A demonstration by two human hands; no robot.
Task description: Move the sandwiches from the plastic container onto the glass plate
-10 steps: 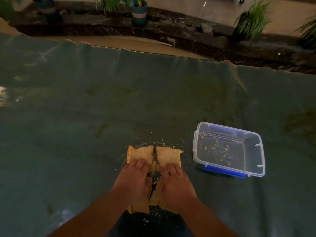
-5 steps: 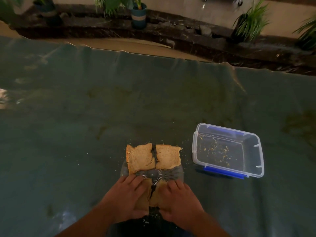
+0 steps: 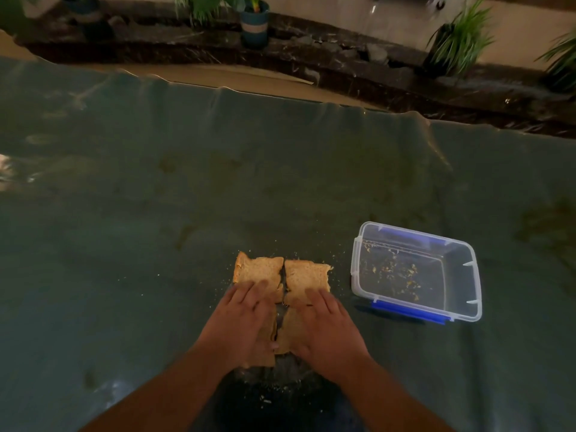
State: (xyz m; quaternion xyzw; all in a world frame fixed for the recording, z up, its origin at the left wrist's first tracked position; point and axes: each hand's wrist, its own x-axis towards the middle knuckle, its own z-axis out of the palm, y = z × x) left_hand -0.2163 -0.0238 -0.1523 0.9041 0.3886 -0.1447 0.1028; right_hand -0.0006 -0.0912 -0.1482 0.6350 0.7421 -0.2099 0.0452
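Observation:
Four sandwiches of brown bread lie close together on the glass plate (image 3: 280,374), which is mostly hidden under them. The far left sandwich (image 3: 257,271) and far right sandwich (image 3: 307,275) show clearly. My left hand (image 3: 246,325) lies flat over the near left sandwich (image 3: 268,357), fingertips touching the far left one. My right hand (image 3: 327,328) covers the near right sandwich (image 3: 285,335), with fingertips on the far right one. To the right stands the clear plastic container (image 3: 461,285) with blue clips, holding only crumbs.
A stained green cloth (image 3: 156,244) covers the table, with crumbs around the plate. Its wrinkled far edge (image 3: 280,95) runs across the top. Beyond it are a dark stone ledge (image 3: 343,67) and potted plants (image 3: 254,23).
Both hands slid back toward me with the near sandwiches, baring the plate's middle, then pushed forward again. The near sandwiches now lie against the far ones.

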